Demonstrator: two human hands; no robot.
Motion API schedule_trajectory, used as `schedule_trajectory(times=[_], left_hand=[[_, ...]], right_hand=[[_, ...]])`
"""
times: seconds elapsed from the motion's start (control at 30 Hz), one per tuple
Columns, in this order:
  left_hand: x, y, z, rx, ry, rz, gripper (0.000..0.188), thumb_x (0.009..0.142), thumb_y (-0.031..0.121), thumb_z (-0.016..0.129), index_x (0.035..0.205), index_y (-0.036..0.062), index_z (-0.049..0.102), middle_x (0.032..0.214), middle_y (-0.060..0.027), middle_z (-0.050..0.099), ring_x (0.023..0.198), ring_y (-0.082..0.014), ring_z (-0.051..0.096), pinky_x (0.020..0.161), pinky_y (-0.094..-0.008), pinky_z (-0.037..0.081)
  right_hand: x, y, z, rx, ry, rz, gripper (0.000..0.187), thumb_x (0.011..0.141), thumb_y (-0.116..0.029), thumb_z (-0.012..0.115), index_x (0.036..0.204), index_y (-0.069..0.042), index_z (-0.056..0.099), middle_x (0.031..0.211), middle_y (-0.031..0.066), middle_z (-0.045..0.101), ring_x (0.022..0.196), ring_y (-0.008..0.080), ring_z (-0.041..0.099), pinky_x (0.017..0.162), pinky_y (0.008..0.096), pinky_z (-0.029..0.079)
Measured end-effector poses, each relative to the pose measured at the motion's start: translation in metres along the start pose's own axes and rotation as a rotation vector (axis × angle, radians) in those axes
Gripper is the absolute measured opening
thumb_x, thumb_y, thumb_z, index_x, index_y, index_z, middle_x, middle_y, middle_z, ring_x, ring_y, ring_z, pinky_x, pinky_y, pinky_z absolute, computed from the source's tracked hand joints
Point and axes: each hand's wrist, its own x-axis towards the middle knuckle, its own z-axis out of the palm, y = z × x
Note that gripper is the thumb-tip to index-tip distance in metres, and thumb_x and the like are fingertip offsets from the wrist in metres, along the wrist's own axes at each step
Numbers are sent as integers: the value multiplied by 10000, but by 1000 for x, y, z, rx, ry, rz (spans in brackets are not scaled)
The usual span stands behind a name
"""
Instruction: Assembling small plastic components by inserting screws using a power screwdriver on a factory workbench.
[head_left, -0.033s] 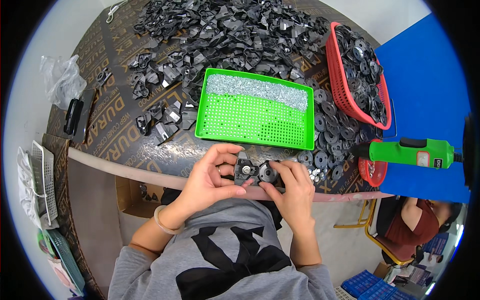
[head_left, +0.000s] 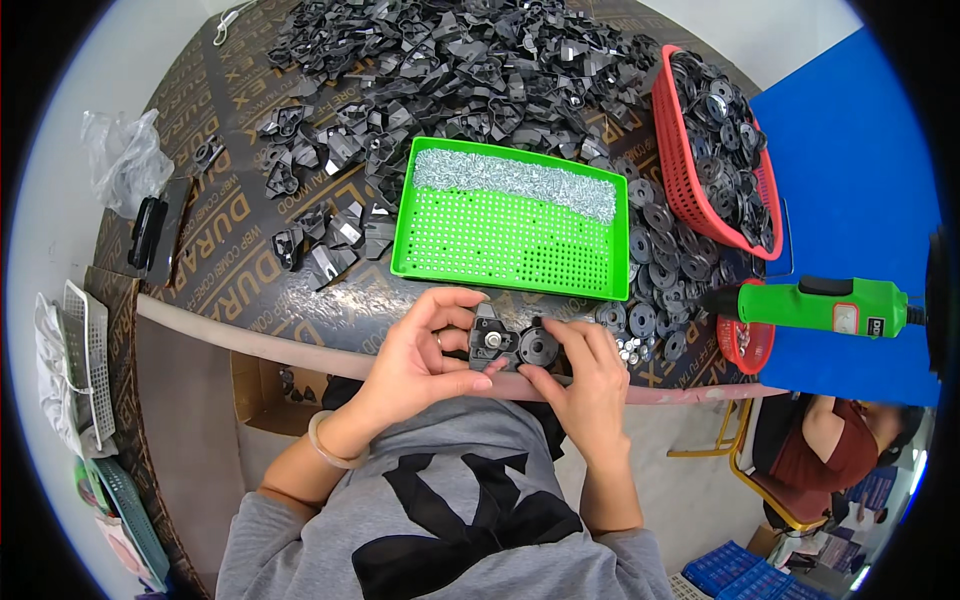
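Observation:
Just over the table's front edge, my left hand (head_left: pixel 408 350) grips a black plastic housing (head_left: pixel 490 340) with a bright metal washer or bolt head in its face. At the right side of that part sits a round black disc (head_left: pixel 538 347), pinched between the thumb and fingers of my right hand (head_left: pixel 588 378). Disc and housing are side by side and seem to touch; whether they are joined I cannot tell. A small pinkish piece shows at the housing's lower edge, by my left thumb.
Beyond my hands lies a green perforated tray (head_left: pixel 460 272) with many small silvery screws. Black plastic housings (head_left: pixel 450 75) are heaped behind it. To the right are loose discs (head_left: pixel 655 250), a red basket (head_left: pixel 672 150) of discs, a small red basket (head_left: pixel 755 352) and a green electric screwdriver (head_left: pixel 860 305).
The round black disc in my right hand has shifted and tilted very slightly. Both hands stay in the same place, and nothing else has moved.

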Motion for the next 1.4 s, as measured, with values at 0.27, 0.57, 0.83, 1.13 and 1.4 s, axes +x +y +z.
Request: schedule_trajectory(times=[0.27, 0.57, 0.83, 1.13, 1.4], left_hand=[[-1, 2, 0, -15, -7, -27, 744, 749, -201, 707, 1373, 8, 360, 1237, -166, 531, 1130, -265, 618, 893, -375, 607], [0, -9, 7, -32, -54, -45, 741, 751, -169, 741, 1368, 27, 380, 1151, -125, 549, 1054, -210, 651, 840, -317, 608], [1, -8, 8, 8, -77, -72, 740, 738, -164, 752, 1362, 26, 403, 1104, -103, 541, 1013, -173, 637, 841, -300, 605], [1, -10, 6, 31, -105, -60, 738, 737, -149, 766, 1363, 25, 415, 1100, -105, 542, 1017, -195, 660, 848, -321, 610], [2, -14, 5, 25, -112, -62, 726, 741, -134, 773, 1359, 20, 425, 1103, -106, 548, 1026, -201, 662, 854, -318, 609]], right_hand=[[-13, 16, -10, 1138, -94, 256, 621, 716, -158, 874, 1234, 55, 605, 1165, 69, 547, 962, 138, 557, 739, 258, 481], [-6, 4, -9, 865, 24, 144, 648, 645, -181, 905, 1201, 23, 642, 1140, 96, 613, 997, 177, 603, 757, 294, 519], [11, -19, -12, 350, -22, -134, 575, 648, -160, 870, 1180, -43, 687, 1031, 100, 633, 903, 270, 626, 770, 365, 518], [16, -17, -14, 370, -92, -142, 572, 644, -139, 858, 1185, -59, 692, 1012, 91, 639, 909, 269, 630, 777, 364, 519], [15, -18, -19, 383, -143, -102, 577, 662, -105, 854, 1211, -56, 681, 1053, 98, 635, 928, 256, 646, 775, 355, 534]])
